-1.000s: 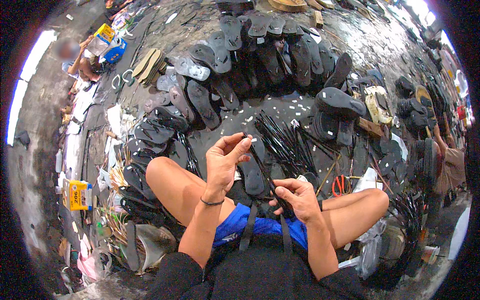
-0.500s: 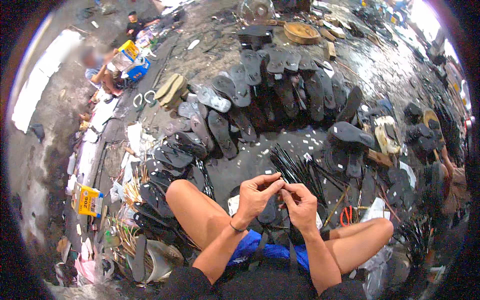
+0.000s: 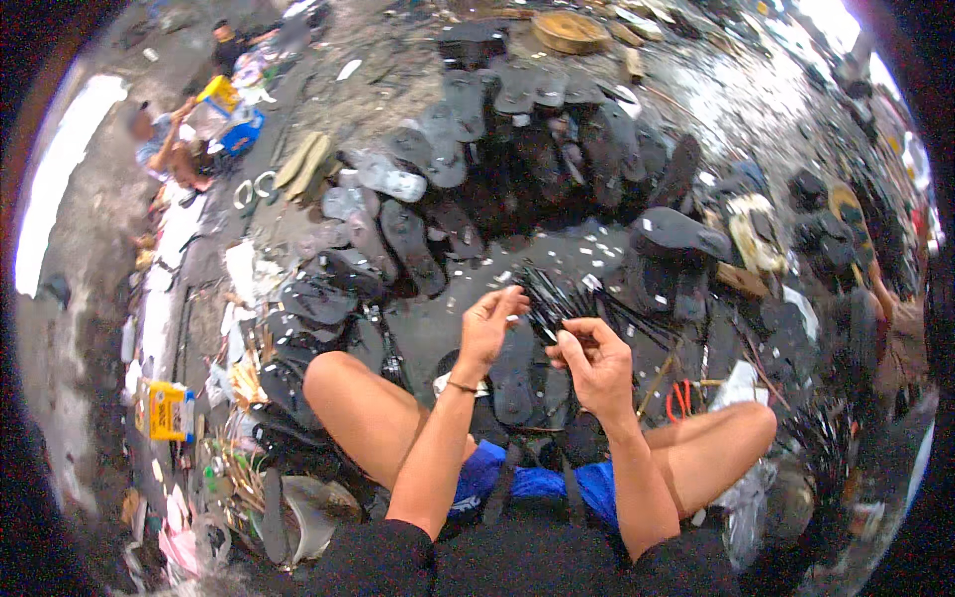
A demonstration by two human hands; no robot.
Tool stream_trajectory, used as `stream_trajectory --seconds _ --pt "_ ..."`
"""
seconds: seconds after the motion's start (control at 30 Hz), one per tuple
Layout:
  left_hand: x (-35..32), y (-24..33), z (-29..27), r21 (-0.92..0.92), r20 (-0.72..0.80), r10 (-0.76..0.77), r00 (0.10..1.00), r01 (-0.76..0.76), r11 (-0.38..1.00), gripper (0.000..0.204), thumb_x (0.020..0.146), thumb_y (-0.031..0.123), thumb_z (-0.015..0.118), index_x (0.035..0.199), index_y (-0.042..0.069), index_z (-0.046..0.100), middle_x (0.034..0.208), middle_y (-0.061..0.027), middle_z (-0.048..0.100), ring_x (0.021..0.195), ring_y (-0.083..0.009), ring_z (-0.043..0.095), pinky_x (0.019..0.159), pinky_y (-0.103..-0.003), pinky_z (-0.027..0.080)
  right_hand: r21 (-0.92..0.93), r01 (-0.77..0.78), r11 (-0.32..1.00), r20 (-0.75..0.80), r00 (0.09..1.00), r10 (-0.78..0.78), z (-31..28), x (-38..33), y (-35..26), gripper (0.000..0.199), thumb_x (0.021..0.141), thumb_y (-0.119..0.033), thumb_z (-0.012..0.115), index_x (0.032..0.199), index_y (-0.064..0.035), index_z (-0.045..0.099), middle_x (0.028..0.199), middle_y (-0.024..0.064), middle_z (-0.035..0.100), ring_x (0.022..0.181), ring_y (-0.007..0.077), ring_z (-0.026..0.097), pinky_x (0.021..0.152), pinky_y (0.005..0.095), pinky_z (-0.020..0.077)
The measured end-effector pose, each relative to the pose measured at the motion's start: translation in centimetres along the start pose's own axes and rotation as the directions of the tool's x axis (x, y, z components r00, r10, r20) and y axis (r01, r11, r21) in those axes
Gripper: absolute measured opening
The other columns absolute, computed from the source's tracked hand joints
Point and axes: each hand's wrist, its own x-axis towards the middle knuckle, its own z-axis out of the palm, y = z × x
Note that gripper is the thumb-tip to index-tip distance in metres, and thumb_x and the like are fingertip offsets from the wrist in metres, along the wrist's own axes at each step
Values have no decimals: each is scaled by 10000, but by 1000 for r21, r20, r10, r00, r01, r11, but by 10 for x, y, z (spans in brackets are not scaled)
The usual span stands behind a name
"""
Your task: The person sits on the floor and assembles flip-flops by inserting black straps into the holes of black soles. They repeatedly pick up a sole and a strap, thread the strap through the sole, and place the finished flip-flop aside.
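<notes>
I sit cross-legged on the floor with a dark sandal sole (image 3: 517, 386) lying between my knees. My right hand (image 3: 595, 360) is closed on a thin black strap (image 3: 550, 332) just above the sole. My left hand (image 3: 490, 325) is raised beside it, a bracelet on the wrist, with its fingertips pinching the strap's other end. The hands are a few centimetres apart. Just beyond them lies a loose bundle of black straps (image 3: 567, 291).
Several dark sandal soles (image 3: 408, 239) lie in an arc in front of me and at both sides. Red-handled pliers (image 3: 679, 398) lie by my right knee. A yellow box (image 3: 169, 410) sits at my left. Another person (image 3: 164, 149) sits far left; a second person (image 3: 895, 333) is at the right edge.
My left hand dropped from its raised position to meet the right hand over the sole, then drew slightly apart. The view tilted, so the hands sit lower in the picture.
</notes>
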Motion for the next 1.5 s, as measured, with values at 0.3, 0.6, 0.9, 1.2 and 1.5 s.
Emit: stream_trajectory --seconds 0.3,0.6,0.9,1.2,1.5 --pt "-8 -96 -11 879 -154 142 978 70 472 862 783 271 798 1441 -25 326 1462 -311 382 1357 -453 386 1114 -476 350 230 -11 973 -15 1000 14 -9 -9 -8 189 979 -66 620 1144 26 622 1003 105 707 800 135 674 704 257 559" --pt "-102 52 15 387 23 199 980 -192 902 396 845 72 696 1204 -7 548 1016 -86 669 913 -142 629 812 -297 524 -348 54 936 89 996 -24 -5 -15 -7 168 882 -166 744 953 -14 730 815 45 705 741 108 629 676 263 489" --pt "-165 80 15 485 74 166 983 -181 856 344 823 29 702 1159 4 630 980 -70 630 865 -115 588 759 -261 490 -516 59 855 192 980 48 -5 -44 -22 193 810 -155 768 903 9 728 800 101 734 695 131 669 630 292 511" --pt "-158 59 -1 460 145 223 964 -265 847 349 791 -5 686 1139 18 669 1038 -93 616 990 -207 606 894 -311 485 -477 155 865 156 984 -90 11 -69 10 176 860 -158 700 927 4 694 888 211 703 853 350 699 744 410 535" --pt "-154 51 4 276 236 168 957 -232 933 339 815 -40 654 1152 -3 638 1301 -132 583 1196 -227 578 994 -340 468 -548 347 761 357 920 -163 -13 -59 12 139 864 -58 632 967 15 690 874 237 689 812 389 691 689 427 534"
